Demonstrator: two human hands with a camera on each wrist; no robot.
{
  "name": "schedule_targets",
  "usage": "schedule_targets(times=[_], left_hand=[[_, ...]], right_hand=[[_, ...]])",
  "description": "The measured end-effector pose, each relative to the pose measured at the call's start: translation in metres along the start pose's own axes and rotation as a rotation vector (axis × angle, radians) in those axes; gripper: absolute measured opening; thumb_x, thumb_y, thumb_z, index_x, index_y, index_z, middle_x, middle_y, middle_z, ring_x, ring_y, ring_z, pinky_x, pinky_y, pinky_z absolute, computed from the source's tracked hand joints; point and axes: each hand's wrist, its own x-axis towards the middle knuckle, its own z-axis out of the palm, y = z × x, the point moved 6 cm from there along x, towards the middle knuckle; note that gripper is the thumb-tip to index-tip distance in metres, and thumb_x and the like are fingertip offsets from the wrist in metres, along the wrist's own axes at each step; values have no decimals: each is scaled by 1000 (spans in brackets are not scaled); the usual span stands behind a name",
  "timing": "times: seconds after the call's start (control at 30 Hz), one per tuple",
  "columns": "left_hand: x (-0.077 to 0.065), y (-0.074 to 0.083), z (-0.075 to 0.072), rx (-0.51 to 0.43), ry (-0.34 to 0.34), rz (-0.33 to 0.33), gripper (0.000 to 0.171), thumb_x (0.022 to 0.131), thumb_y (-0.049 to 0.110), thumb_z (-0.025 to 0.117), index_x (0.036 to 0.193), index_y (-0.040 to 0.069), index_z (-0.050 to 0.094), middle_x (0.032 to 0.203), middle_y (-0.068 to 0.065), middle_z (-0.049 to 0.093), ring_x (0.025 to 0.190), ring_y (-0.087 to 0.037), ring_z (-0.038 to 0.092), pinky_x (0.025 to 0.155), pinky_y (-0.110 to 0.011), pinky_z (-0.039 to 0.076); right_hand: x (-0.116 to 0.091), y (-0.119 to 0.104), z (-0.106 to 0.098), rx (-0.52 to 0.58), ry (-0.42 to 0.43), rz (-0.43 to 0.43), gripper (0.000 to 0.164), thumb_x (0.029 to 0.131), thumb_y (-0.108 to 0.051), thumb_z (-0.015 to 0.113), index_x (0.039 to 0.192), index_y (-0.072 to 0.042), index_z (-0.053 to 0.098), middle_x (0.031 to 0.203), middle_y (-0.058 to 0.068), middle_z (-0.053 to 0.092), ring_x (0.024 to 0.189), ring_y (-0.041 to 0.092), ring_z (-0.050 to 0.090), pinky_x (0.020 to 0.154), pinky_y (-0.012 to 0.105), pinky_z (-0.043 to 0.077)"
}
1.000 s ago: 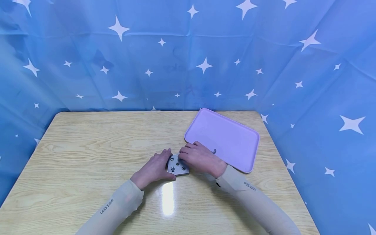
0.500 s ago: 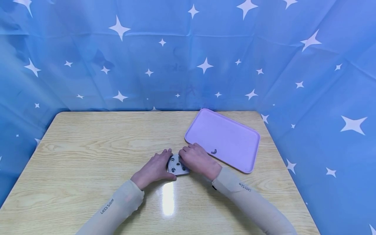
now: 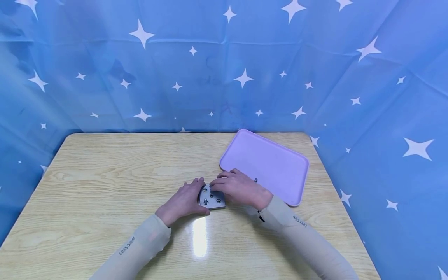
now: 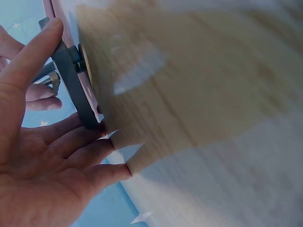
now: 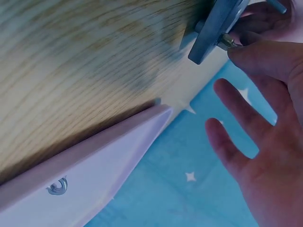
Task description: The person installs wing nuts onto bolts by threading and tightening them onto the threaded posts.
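Observation:
A small grey metal plate [image 3: 214,203] with several holes lies between both hands in the head view. My left hand [image 3: 183,200] grips its left side, with the thumb at the near edge and the fingers at the far edge. My right hand [image 3: 241,188] is over the plate's far right corner. There its thumb and finger pinch a small metal screw [image 5: 228,41] standing at the plate's face; the fingertips partly hide it. Its other fingers are extended. A second metal pin [image 3: 205,201] stands up from the plate's near left hole. Short feet [image 4: 75,54] show under the plate.
A shallow lilac tray [image 3: 297,198] lies at an angle on the right of the wooden table [image 3: 115,167]. Near its left edge is a small curved metal hook [image 5: 57,187], mostly covered by my right wrist in the head view. A blue star-patterned curtain [image 3: 196,70] surrounds the table.
My right wrist swung inward, uncovering the hook in the tray, then swung back out, while the fingertips stayed at the plate's corner. My left hand and the plate have kept their place.

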Motion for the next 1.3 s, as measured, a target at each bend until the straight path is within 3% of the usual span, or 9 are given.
schedule_targets(times=[0.23, 0.4, 0.63, 0.77, 0.9, 1.0, 1.1, 1.2, 1.3], left_hand=[[0, 1, 0, 1, -6, 8, 106, 74, 36, 93, 155, -5, 38, 156, -30, 42, 144, -48, 40, 117, -64, 31], [1, 0, 0, 2, -4, 9, 107, 74, 37, 93, 155, -5, 38, 156, -29, 43, 146, -46, 38, 118, -63, 31], [1, 2, -1, 2, 4, 9, 107, 74, 37, 93, 155, -6, 38, 156, -29, 43, 146, -46, 38, 118, -62, 30], [2, 2, 0, 1, 4, 4, 106, 74, 36, 93, 155, -5, 38, 156, -30, 42, 145, -47, 39, 118, -62, 30], [2, 2, 0, -1, 9, 12, 106, 73, 36, 94, 154, -6, 39, 155, -30, 44, 144, -48, 40, 118, -63, 32], [2, 2, 0, 4, 14, 17, 107, 73, 36, 94, 153, -7, 39, 154, -30, 45, 143, -48, 41, 117, -63, 33], [2, 1, 0, 4, 11, 13, 108, 73, 36, 94, 154, -7, 38, 155, -31, 43, 143, -49, 41, 117, -63, 32], [1, 1, 0, 2, 8, 7, 109, 73, 36, 94, 155, -7, 37, 156, -31, 41, 143, -50, 40, 117, -64, 31], [0, 0, -1, -2, 3, 0, 110, 73, 37, 94, 155, -6, 36, 157, -31, 40, 144, -50, 39, 117, -64, 31]], right_hand=[[0, 1, 1, -29, 41, 2, 39, 95, -7, 73, 130, -23, 71, 133, -9, 68, 124, 14, 58, 95, 37, 49], [2, 3, 2, -62, 81, 27, 27, 97, -17, 72, 124, -22, 73, 123, -9, 71, 118, 14, 61, 93, 35, 50], [8, 2, 4, -88, 198, 98, 7, 100, -24, 69, 102, -20, 75, 97, -5, 72, 92, 15, 65, 75, 33, 50], [10, -2, 6, -68, 245, 127, 8, 100, -20, 69, 94, -15, 72, 86, -2, 70, 78, 16, 63, 67, 33, 51], [10, -3, 8, -40, 230, 166, 11, 101, -20, 67, 93, -12, 69, 83, 0, 69, 74, 15, 63, 66, 33, 53], [8, 0, 8, -31, 204, 194, 18, 100, -30, 69, 101, -12, 71, 90, 0, 70, 81, 17, 65, 72, 36, 53], [4, 2, 4, -20, 178, 175, 25, 99, -33, 70, 116, -15, 72, 107, -1, 72, 99, 20, 66, 83, 40, 52], [1, 3, -1, 5, 132, 106, 30, 99, -24, 70, 129, -20, 71, 127, -4, 70, 119, 20, 62, 94, 44, 50], [-1, 2, -2, 5, 69, 34, 36, 98, -12, 70, 133, -22, 69, 136, -7, 66, 127, 17, 57, 98, 43, 50]])
